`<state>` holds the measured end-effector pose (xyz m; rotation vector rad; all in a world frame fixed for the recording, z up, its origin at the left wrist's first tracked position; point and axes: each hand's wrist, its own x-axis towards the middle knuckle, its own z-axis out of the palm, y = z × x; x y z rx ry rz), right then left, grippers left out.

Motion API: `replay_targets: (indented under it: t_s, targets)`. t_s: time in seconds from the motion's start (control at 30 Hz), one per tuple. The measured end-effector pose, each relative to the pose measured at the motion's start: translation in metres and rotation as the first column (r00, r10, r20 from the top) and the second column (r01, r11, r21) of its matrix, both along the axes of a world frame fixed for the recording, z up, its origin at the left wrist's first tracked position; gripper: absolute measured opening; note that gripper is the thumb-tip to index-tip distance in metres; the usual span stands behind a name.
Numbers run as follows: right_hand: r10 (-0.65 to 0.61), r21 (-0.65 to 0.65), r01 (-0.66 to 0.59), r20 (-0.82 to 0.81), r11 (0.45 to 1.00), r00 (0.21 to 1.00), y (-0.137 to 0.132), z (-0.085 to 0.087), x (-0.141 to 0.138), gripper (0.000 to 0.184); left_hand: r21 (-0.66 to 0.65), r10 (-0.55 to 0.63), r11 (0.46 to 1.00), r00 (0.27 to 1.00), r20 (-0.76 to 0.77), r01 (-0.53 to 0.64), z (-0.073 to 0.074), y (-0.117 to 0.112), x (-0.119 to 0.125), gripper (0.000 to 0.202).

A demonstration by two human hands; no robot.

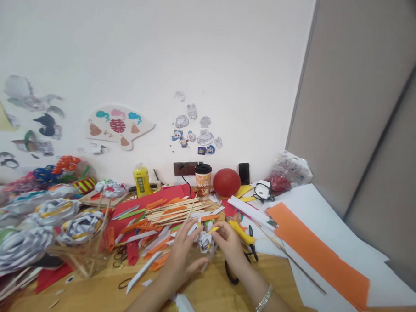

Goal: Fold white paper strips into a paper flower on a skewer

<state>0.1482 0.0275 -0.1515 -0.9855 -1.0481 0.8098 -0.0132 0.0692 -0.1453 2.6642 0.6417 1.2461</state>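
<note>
A small white folded-paper flower (pixel 204 242) with yellow bits sits between my two hands above the table's front part. My right hand (pixel 230 245) pinches at its right side, thumb and fingertips closed, with a yellow paper piece (pixel 213 230) at the fingertips. On the left of the flower is my left hand (pixel 182 249), its thumb stretched out and apart from the fingers. Those fingertips are close to the flower; whether they touch it is hard to make out. Yellow-handled scissors or pliers (pixel 242 233) lie just beyond my right hand.
Orange, white and green paper strips (pixel 141 226) and wooden sticks (pixel 173 212) cover the middle. Large paper flowers (pixel 81 226) crowd the left. A yellow bottle (pixel 142 180), lidded cup (pixel 203 181) and red balloon (pixel 226 182) line the wall. Orange paper (pixel 321 253) lies on white sheets (pixel 349 236) at right.
</note>
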Motion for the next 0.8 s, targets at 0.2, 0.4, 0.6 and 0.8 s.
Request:
replay_targets:
  t_s: [0.2,0.4,0.6,0.8]
  targets:
    - [-0.003,0.004,0.004,-0.127,1.000,0.992,-0.007,0.009,-0.001,0.024,-0.529,0.090,0.846,0.963,0.252,0.059,-0.004,0.010,0.003,0.036]
    - [0.108,-0.062,-0.118,-0.143,0.991,0.984,-0.005,0.002,-0.004,0.021,-0.495,0.054,0.866,0.972,0.227,0.068,0.002,0.008,0.003,0.020]
    - [0.154,-0.036,-0.163,-0.174,0.986,0.973,-0.003,0.000,-0.005,0.024,-0.418,0.095,0.908,0.968,0.234,0.012,0.011,0.001,0.002,0.018]
    - [0.163,0.001,-0.165,-0.146,0.986,0.976,-0.003,0.000,-0.004,0.017,-0.149,-0.090,0.982,0.979,0.185,0.118,0.016,-0.005,0.001,0.015]
